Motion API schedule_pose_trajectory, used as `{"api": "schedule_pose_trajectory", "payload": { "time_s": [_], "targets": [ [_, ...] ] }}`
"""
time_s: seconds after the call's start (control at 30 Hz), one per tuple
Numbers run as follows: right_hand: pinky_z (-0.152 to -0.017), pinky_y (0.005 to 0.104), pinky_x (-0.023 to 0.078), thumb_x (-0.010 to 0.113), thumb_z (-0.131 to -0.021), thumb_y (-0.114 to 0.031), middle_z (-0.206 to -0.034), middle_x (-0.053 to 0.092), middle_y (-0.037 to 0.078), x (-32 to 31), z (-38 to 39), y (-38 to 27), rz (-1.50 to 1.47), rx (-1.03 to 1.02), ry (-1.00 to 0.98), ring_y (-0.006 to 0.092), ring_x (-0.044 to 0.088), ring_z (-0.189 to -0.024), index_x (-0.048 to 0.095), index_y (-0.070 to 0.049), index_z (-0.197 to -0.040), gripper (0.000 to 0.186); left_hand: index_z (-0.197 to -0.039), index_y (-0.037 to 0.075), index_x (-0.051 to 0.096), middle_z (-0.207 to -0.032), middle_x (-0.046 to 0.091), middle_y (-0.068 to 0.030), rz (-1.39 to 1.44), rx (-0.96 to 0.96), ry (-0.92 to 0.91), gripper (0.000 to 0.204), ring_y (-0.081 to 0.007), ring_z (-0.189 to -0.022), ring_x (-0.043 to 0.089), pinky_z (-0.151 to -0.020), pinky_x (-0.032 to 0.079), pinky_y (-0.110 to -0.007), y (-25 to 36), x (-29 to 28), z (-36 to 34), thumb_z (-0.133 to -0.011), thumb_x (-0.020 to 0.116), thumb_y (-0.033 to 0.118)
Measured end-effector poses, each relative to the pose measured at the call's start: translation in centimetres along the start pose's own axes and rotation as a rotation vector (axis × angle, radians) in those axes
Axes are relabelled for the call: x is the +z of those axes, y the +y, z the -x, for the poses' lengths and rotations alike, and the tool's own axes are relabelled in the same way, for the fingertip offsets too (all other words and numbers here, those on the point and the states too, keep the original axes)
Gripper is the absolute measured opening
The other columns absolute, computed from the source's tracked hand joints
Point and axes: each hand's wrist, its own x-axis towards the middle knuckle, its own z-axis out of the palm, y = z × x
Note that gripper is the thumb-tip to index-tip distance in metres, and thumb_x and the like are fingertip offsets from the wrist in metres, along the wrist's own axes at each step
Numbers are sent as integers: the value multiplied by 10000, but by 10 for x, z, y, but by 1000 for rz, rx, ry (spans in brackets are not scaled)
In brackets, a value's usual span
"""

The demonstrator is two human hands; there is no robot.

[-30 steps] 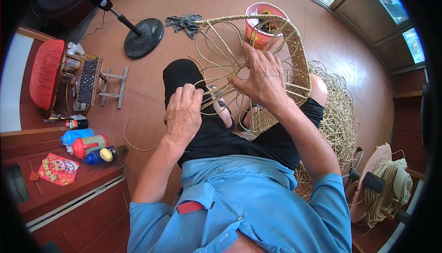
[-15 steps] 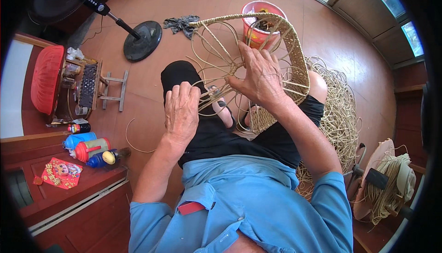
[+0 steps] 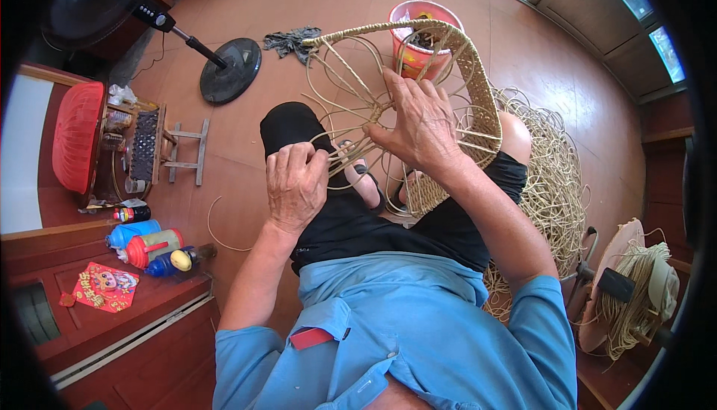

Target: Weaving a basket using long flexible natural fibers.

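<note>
A half-woven wicker piece (image 3: 487,107) of tan cord rests over my lap, with a braided curved rim, a wide woven side band and open spokes meeting at a central ring. My right hand (image 3: 420,122) grips it near that ring, thumb pointing left and fingers over the spokes. Closed in a fist, my left hand (image 3: 296,188) holds a bundle of loose cord strands (image 3: 342,157) running out from the ring, above my left thigh. Strand ends inside the left fist are hidden.
A big heap of tangled cord (image 3: 556,178) lies right of my knee. Beyond the piece stands a red bucket (image 3: 429,7). A fan base (image 3: 231,72), a grey rag (image 3: 287,41) and a wooden stool (image 3: 187,152) are left. A cord-wound reel (image 3: 635,290) stands at lower right.
My left hand has moved slightly right and down, toward the ring, still clenching the strands. My right hand keeps almost the same hold. The whole view has shifted a little.
</note>
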Motion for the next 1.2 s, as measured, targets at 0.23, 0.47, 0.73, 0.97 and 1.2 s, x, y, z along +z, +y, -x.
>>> {"api": "schedule_pose_trajectory", "payload": {
  "time_s": [0.23, 0.47, 0.73, 0.97, 1.2],
  "targets": [
    [-1040, 490, 474, 850, -818, -458, -1182, 715, 159, 1, 0, 1, 7, -9, 3, 339, 654, -1135, 582, -27, -1521, 867, -1045, 75, 749, -1071, 751, -144, 281, 68, 64, 82, -338, -1092, 735, -1032, 562, -507, 41, 1, 4, -965, 733, 63],
    [-1060, 507, 472, 887, -813, -452, -1224, 698, 169, -7, 3, 0, -21, -5, -78, 354, 642, -1177, 536, -16, -1561, 934, -1085, 32, 693, -858, 736, -173, 608, -143, -169, 105, -360, -763, 777, -649, 604, -464, 111, 26, 10, -980, 702, 31],
    [-1043, 500, 481, 983, -743, -462, -1218, 679, 150, -13, 4, 4, -11, -78, -119, 352, 639, -1183, 455, -12, -1631, 1127, -1141, 40, 713, -929, 773, -161, 565, -140, -248, 153, -356, -828, 793, -699, 629, -457, 92, 8, 24, -992, 679, 31],
    [-1021, 483, 490, 981, -734, -421, -1200, 681, 155, -9, 6, 2, 21, -84, -96, 348, 651, -1165, 446, 1, -1640, 1134, -1174, 87, 685, -920, 767, -120, 532, -499, -100, 122, -329, -774, 778, -679, 602, -446, 48, -16, 28, -1062, 723, 114],
    [-1021, 478, 500, 984, -722, -419, -1194, 690, 160, -9, 3, 2, 37, -93, -70, 349, 661, -1155, 467, 6, -1624, 1124, -1024, 75, 670, -947, 691, -99, 231, -266, 74, 136, -295, -815, 734, -709, 601, -417, 34, 7, 22, -965, 790, 47]
  ]
}}
